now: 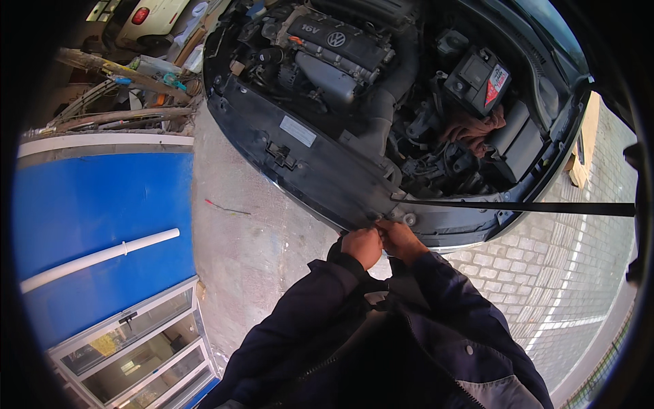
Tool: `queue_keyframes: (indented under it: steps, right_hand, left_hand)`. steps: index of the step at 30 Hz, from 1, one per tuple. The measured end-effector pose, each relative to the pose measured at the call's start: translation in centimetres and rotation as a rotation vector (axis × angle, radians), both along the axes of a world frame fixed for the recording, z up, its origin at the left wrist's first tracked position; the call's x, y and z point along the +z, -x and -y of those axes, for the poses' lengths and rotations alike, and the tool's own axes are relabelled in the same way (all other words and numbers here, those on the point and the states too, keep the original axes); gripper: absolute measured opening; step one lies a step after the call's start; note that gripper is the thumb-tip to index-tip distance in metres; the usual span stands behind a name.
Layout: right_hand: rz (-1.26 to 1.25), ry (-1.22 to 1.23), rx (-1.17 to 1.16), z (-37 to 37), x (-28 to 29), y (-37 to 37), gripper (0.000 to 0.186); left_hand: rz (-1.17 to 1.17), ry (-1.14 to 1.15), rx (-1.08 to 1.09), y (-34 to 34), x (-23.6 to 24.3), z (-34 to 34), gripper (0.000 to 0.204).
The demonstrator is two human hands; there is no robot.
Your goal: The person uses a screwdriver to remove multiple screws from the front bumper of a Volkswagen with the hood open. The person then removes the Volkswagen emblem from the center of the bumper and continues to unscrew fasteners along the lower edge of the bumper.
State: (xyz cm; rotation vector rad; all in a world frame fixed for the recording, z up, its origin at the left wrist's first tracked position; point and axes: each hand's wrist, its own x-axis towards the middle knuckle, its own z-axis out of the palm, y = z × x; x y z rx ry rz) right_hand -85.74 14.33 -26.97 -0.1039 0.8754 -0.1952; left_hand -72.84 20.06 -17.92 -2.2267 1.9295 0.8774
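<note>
My left hand (363, 247) and my right hand (402, 240) meet at the front edge of the car's black plastic front panel (327, 178). Both are closed, with the fingers bent close together. Whatever they pinch is too small or hidden to make out. Just right of my right hand, a round fitting (409, 219) sits on the panel. A thin black prop rod (518, 205) runs from beside my hands to the right. Farther left on the panel are a white label (298, 131) and the latch opening (281, 155).
Beyond the panel lie the engine cover (335, 42), a black battery (477, 80) and a crumpled brown cloth (475, 129). A blue wall (102, 204) with a white pipe (102, 260) stands left. Poles and clutter (122, 88) lie far left; paving (538, 266) is at right.
</note>
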Motion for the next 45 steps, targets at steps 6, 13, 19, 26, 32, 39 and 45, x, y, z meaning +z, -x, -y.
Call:
queue_keyframes:
  steps: [6,13,19,26,32,39,45]
  right_hand:
    - [-0.069,-0.007,0.066,0.5,0.1,-0.1,0.017]
    - [-0.012,0.043,0.026,0.3,0.2,-0.2,0.012]
    - [0.038,0.023,0.117,0.7,0.8,0.2,0.02]
    - [-0.157,1.657,0.64,0.8,1.5,2.0,0.03]
    - [-0.098,1.625,0.545,0.9,0.7,2.1,0.04]
    - [-0.078,0.077,0.048,0.4,0.1,-0.1,0.025]
    - [0.079,0.06,0.155,0.8,-1.2,0.7,0.037]
  left_hand:
    - [0.285,0.109,-0.296,-1.0,1.4,0.6,0.019]
    - [-0.681,-0.293,0.916,-0.2,-0.5,-0.8,0.047]
    - [-0.959,-0.365,1.207,0.8,-1.9,-0.3,0.029]
    - [0.305,-0.116,-0.513,1.6,0.4,2.2,0.02]
    - [0.121,-0.008,-0.298,0.9,0.3,1.0,0.023]
    - [-0.984,-0.335,0.786,0.6,-1.8,-2.3,0.053]
    - [-1.122,-0.372,1.039,1.4,-2.7,-1.4,0.051]
